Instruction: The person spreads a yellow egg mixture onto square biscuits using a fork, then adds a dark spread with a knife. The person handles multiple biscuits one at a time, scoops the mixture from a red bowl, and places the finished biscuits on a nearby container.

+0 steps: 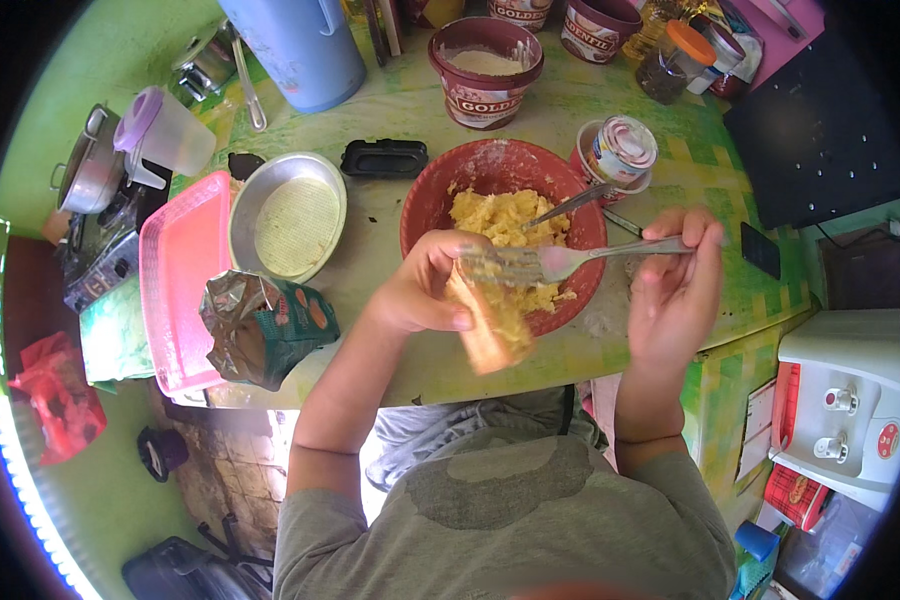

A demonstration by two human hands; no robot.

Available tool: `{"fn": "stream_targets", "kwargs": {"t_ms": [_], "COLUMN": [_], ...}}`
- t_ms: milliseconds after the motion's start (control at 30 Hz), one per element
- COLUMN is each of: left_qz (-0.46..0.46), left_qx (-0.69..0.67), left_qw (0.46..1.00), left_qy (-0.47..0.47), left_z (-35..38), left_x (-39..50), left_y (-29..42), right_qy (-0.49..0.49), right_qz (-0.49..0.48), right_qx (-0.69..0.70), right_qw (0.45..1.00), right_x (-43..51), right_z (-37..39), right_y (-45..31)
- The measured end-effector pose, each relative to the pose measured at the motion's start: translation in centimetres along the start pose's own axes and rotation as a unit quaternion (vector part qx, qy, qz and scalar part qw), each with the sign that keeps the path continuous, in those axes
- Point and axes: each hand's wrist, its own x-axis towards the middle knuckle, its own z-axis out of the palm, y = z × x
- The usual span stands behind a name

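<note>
My left hand (424, 289) grips a light-brown oblong block (476, 322) with yellow dough along its side; motion blur hides its exact kind. The handle of a metal fork (570, 261) is pinched in my right hand (675, 292). Its blurred tines lie across the upper end of the block; whether they touch it I cannot tell. Beneath both hands stands a reddish-brown plastic bowl (414, 202) containing lumpy yellow dough (506, 210). A second metal utensil (579, 202) leans in the dough, its handle over the right rim.
Left lie a round metal baking pan (289, 217), a pink tray (184, 277) and an opened green foil packet (285, 322). Behind the bowl are a black oblong holder (384, 159), a maroon tub (487, 90) and a blue pitcher (300, 52). Right are a can (625, 150) and a phone (761, 251).
</note>
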Motion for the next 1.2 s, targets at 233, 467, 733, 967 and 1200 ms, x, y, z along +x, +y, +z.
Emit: {"fn": "stream_targets", "kwargs": {"t_ms": [233, 467, 733, 967, 1200], "left_qz": [0.217, 0.373, 0.396, 0.400, 0.421], "left_qx": [0.478, 0.573, 0.596, 0.606, 0.617], "left_qw": [0.846, 0.720, 0.685, 0.673, 0.646], "left_qy": [0.092, 0.117, 0.137, 0.143, 0.155], "left_z": [2.3, 2.5, 2.3, 2.4, 2.3], "left_x": [1.4, 1.7, 1.7, 1.6, 1.6], "left_y": [1.3, 1.0, 0.9, 0.9, 0.7], "right_qy": [0.111, 0.210, 0.143, 0.103, 0.050], "right_qz": [-0.170, -0.163, -0.157, -0.096, -0.049], "right_qx": [-0.079, -0.122, -0.056, -0.079, -0.116], "right_qw": [0.976, 0.956, 0.976, 0.987, 0.991], "right_x": [-2.0, -2.9, -3.0, -4.2, -5.5], "right_z": [-0.4, -1.9, -1.9, -1.1, 0.3], "right_y": [-0.8, 1.0, 1.7, 1.7, 0.9]}}
